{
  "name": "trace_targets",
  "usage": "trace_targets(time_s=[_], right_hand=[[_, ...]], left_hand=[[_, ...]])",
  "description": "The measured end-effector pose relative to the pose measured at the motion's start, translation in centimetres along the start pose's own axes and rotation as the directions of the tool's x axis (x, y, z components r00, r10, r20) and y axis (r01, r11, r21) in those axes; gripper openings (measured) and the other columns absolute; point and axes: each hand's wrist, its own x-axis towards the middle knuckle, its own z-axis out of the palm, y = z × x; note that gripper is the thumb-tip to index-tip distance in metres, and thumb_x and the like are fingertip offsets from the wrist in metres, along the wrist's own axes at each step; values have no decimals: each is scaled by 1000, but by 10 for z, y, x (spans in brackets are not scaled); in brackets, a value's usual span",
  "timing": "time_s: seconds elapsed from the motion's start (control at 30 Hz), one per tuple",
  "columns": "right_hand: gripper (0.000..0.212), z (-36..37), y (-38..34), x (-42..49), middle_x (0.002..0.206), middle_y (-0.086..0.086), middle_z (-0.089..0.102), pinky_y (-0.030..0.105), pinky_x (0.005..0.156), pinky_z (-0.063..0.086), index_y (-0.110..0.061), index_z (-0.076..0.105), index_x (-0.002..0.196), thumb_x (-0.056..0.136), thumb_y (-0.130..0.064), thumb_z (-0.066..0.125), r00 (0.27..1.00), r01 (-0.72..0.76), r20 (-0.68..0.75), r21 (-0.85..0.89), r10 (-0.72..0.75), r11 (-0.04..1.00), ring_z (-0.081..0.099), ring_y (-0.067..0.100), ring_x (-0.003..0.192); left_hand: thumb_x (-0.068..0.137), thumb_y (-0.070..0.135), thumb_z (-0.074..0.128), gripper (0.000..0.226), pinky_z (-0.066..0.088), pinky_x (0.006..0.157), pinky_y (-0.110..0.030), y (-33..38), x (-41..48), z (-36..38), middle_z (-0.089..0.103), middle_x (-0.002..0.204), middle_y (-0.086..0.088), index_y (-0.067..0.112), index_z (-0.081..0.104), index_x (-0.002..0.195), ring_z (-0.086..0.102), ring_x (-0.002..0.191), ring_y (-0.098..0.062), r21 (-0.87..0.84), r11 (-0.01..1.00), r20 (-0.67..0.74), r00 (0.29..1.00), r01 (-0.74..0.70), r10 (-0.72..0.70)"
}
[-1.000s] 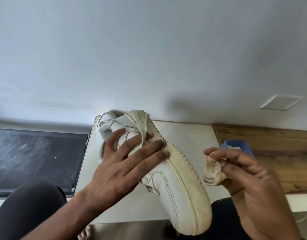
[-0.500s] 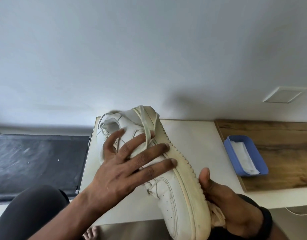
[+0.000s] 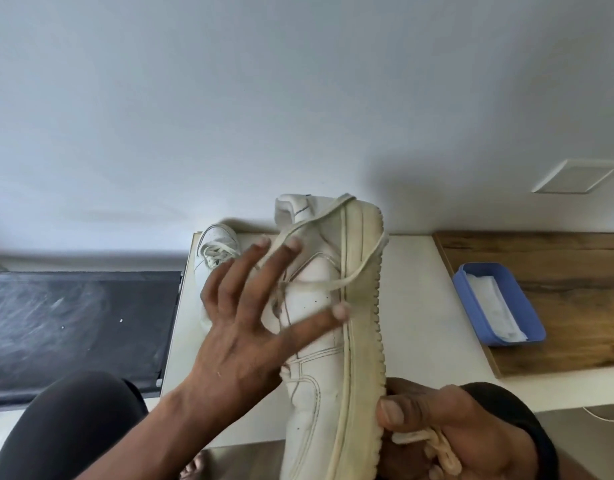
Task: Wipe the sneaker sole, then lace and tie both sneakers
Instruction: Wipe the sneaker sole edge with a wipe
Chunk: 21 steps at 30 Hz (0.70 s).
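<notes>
Sneaker (image 3: 312, 403) swings more upright than half a second ago, held above the counter (image 3: 419, 306), sole (image 3: 362, 323) facing right for wiping. Left hand (image 3: 239, 337), splayed flat, braces the upper; grip released. Right hand (image 3: 465, 427) clutches cloth (image 3: 426, 445), thumb on sole edge. Second sneaker (image 3: 217, 251) waits behind.

A: Change since the earlier frames?
B: The white leather sneaker (image 3: 316, 393) has swung from slanted to nearly straight, heel raised; the left hand (image 3: 243, 334) now splays its fingers on it
A: The right hand (image 3: 458, 424)?
B: Lowered from mid-air to the yellowed rubber sole (image 3: 364, 341) near the toe, cream crumpled cloth (image 3: 437, 448) beneath the thumb
</notes>
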Motion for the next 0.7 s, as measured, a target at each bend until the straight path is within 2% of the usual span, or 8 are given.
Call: trace_targets(time_s=[0.13,0.17,0.23,0.3,0.37,0.47,0.57,0.7], right_hand=[[42,4,4,7,88,7,40,36,70,7,-35,76,113,73,-46,85,990,65,-119,-98,-77,993,32,15,76],[41,7,1,6,88,6,43,35,70,9,-36,76,113,74,-47,84,991,63,-112,-103,-74,993,35,13,76],[35,14,-7,6,80,-4,56,27,62,16,-37,75,114,80,-46,79,995,79,-57,-128,-87,989,45,6,67],[36,14,-13,6,58,-10,53,24,51,16,-35,78,103,70,-48,85,987,73,-132,-165,-96,984,40,3,48],[43,14,-16,5,51,-6,42,25,50,13,-30,80,93,57,-50,92,969,17,-238,-203,-66,979,29,7,44],[59,8,-21,9,52,-3,32,27,51,11,-16,73,103,58,-50,91,956,-69,-295,-210,4,975,19,11,48],[61,1,-18,17,61,1,41,26,50,13,-18,73,115,67,-51,87,942,-130,-334,-263,36,956,23,9,47],[67,8,-20,24,75,-3,63,16,46,29,-16,66,129,82,-63,69,919,-218,-394,-470,18,855,44,3,47]], left_hand=[[66,0,89,127,27,124,-56,6,-7,3,2,170,-22,19,7,161,7,159,-41,-324,882,114,940,341,-321],[74,4,84,123,33,123,-51,9,-9,2,13,172,-14,19,2,164,18,159,-32,-491,736,193,882,466,-429],[84,2,62,100,48,108,-38,18,-9,-2,54,153,11,32,11,165,54,137,-13,-739,235,404,694,631,-595],[86,6,52,73,51,88,-34,25,-3,-6,73,119,0,31,46,154,65,102,-23,-751,-233,615,527,618,-586],[91,19,57,41,58,77,-30,29,2,-10,75,107,-11,16,72,129,69,91,-23,-717,-437,694,491,543,-528],[88,54,70,61,62,86,-38,32,7,-14,75,119,-14,13,67,133,74,107,-26,-654,-494,757,483,573,-441],[80,34,82,61,60,90,-50,33,5,-11,71,128,-18,19,60,135,70,117,-37,-607,-365,774,422,706,-471],[76,20,82,42,61,75,-44,31,6,-11,75,110,-21,17,70,117,74,92,-34,-547,-469,815,312,693,-489]])
